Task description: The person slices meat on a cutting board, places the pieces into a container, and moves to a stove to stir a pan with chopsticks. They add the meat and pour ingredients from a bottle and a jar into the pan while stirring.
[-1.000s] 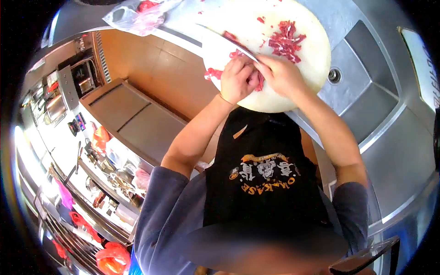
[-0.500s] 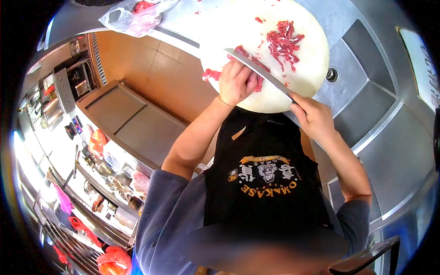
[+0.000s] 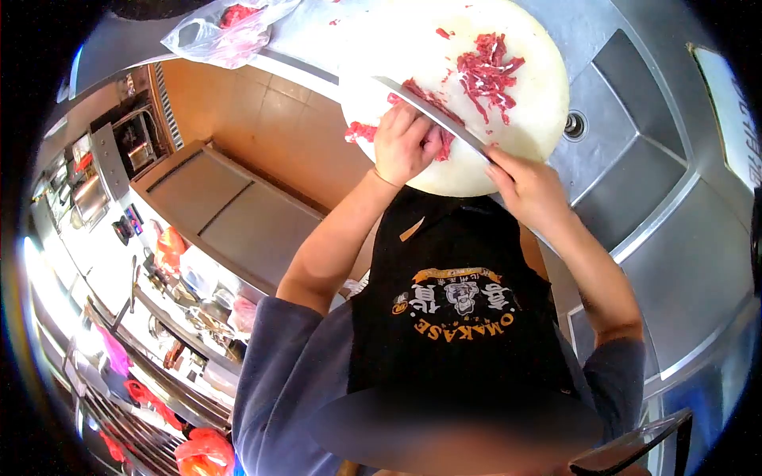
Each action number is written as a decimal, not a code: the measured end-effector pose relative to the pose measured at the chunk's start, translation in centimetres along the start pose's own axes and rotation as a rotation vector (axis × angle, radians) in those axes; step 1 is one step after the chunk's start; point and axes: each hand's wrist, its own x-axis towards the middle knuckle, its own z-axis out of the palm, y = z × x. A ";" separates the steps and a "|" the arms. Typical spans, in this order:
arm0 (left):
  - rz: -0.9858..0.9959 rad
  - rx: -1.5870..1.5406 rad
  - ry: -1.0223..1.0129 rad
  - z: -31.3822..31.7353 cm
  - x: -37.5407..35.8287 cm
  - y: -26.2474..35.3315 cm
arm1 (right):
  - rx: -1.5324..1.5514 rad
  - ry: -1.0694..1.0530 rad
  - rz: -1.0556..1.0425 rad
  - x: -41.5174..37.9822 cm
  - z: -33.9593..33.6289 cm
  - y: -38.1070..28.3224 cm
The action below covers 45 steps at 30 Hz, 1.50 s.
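Observation:
My right hand [image 3: 530, 186] is wrapped round the handle of a large knife [image 3: 436, 115], its blade slanting up to the left across a round white cutting board [image 3: 524, 139]. Beside the blade, my left hand [image 3: 403, 144] presses with curled fingers on a piece of red meat [image 3: 361, 132], which shows at both sides of the hand. Cut strips lie along the blade's far side. A pile of sliced meat [image 3: 488, 75] rests farther right on the board.
A clear plastic bag [image 3: 226, 36] with red meat lies at the upper left on the metal counter. Right of the board is a drain [image 3: 575, 125] in the metal surface. Shelves with utensils and red bags [image 3: 205, 454] stand at the left.
The knife and my right hand have shifted a little to the left. My left hand stays on the meat, its fingers still curled.

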 end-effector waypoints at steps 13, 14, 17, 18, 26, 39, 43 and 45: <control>-0.018 -0.008 0.003 0.0 0.0 0.0 | 0.043 -0.032 0.035 4.4 2.7 0.1; -0.007 0.001 0.011 0.0 0.2 0.0 | 0.068 -0.060 0.049 7.6 2.9 -0.9; 0.039 -0.054 -0.034 -0.6 0.3 0.1 | 0.151 0.090 0.009 10.8 3.5 -0.2; 0.056 -0.056 -0.024 -0.7 0.7 0.0 | 0.076 0.199 0.000 10.1 2.9 -0.1; -0.006 -0.208 -0.039 -1.4 0.0 1.1 | 0.026 0.140 0.008 -1.5 0.7 -0.5; 0.043 -0.020 0.001 0.1 0.0 0.6 | -0.091 0.090 -0.006 0.9 1.8 -0.9; 0.041 -0.024 -0.007 0.2 0.1 0.7 | -0.051 0.068 0.041 -1.1 1.4 -0.3; 0.044 -0.005 -0.001 0.2 0.0 0.6 | -0.030 0.048 0.098 -3.7 0.6 -0.2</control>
